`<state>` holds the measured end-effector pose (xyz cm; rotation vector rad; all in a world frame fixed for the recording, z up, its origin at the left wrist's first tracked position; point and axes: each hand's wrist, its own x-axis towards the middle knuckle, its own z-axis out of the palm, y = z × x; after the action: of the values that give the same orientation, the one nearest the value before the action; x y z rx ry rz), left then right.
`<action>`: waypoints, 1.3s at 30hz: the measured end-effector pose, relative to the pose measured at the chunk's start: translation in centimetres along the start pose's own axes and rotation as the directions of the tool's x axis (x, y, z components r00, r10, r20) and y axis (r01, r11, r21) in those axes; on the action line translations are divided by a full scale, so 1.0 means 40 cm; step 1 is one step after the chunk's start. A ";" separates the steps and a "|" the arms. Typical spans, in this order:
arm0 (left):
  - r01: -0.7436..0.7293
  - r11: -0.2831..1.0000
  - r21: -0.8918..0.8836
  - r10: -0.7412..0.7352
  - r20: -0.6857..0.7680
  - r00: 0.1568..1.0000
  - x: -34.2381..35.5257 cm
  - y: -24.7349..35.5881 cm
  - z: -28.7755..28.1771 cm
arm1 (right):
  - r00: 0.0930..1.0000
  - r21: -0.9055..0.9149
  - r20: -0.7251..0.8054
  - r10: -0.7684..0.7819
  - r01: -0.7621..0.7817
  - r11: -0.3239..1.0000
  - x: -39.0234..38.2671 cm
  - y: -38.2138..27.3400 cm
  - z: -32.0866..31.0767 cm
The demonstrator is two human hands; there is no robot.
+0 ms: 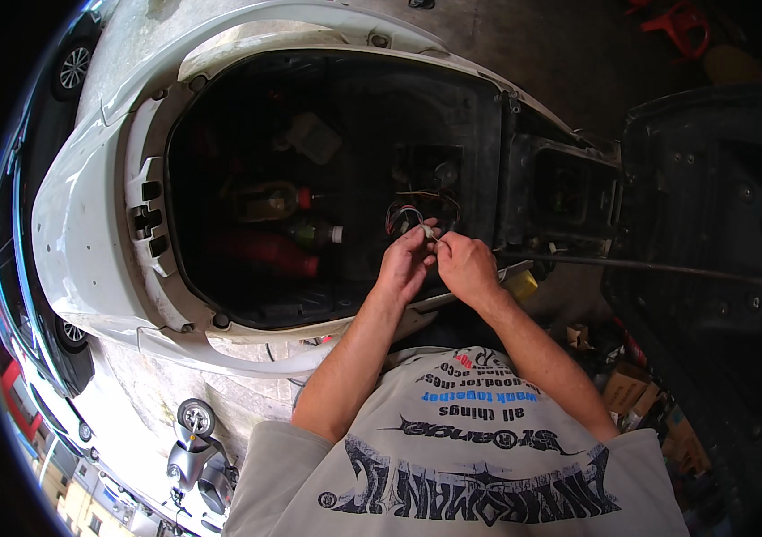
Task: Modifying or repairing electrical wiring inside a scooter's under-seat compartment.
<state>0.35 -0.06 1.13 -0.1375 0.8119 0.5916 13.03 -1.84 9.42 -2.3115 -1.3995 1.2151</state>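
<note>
Both my hands meet over the near right part of a white scooter's open underseat compartment. A small white wire connector sits between the fingertips of my left hand, which is closed on it. Beside it, my right hand is closed, its thumb and forefinger pinched at the connector's right side; what they grip is too small to make out. Thin coloured wires loop up next to my fingers, in front of a square opening in the compartment.
Inside the dark compartment lie a yellowish bottle, a white-capped bottle, a red bottle and a pale container. The raised seat and a thin rod are at right. Cardboard boxes lie near my right elbow.
</note>
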 end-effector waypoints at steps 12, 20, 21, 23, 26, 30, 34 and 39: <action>0.010 1.000 0.030 -0.011 0.028 1.000 0.005 -0.001 -0.008 | 1.000 -0.036 -0.016 0.001 -0.001 0.999 0.006 0.004 0.006; 0.081 0.980 -0.181 -0.086 -0.020 0.996 0.021 0.000 -0.011 | 0.998 -0.019 -0.058 -0.021 0.020 1.000 0.009 -0.017 0.002; 0.083 0.980 -0.179 -0.088 -0.020 0.996 0.020 0.001 -0.009 | 0.998 -0.018 -0.060 -0.019 0.018 1.000 0.010 -0.019 0.002; 0.080 0.979 -0.189 -0.081 0.002 0.997 0.018 0.004 -0.005 | 0.998 -0.024 -0.063 -0.029 0.027 0.999 0.012 -0.022 0.000; 0.081 0.973 -0.216 -0.085 -0.010 0.996 0.013 0.006 0.005 | 0.996 -0.004 -0.082 -0.032 0.032 0.999 0.010 -0.039 -0.008; 0.085 0.974 -0.210 -0.085 0.009 0.996 0.016 0.007 -0.002 | 0.997 -0.011 -0.076 -0.025 0.024 1.000 0.013 -0.044 -0.008; 0.071 0.981 -0.178 -0.077 -0.027 0.997 0.011 0.005 0.011 | 0.997 -0.027 -0.080 -0.009 0.007 1.000 0.017 -0.037 -0.005; 0.024 0.993 -0.112 -0.025 0.000 1.000 0.016 -0.005 -0.016 | 0.996 -0.025 -0.092 0.013 -0.016 1.000 0.020 -0.013 0.007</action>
<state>0.38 -0.15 0.22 -0.2503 0.7770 0.6143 12.67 -0.98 9.04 -2.3665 -1.3779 1.0857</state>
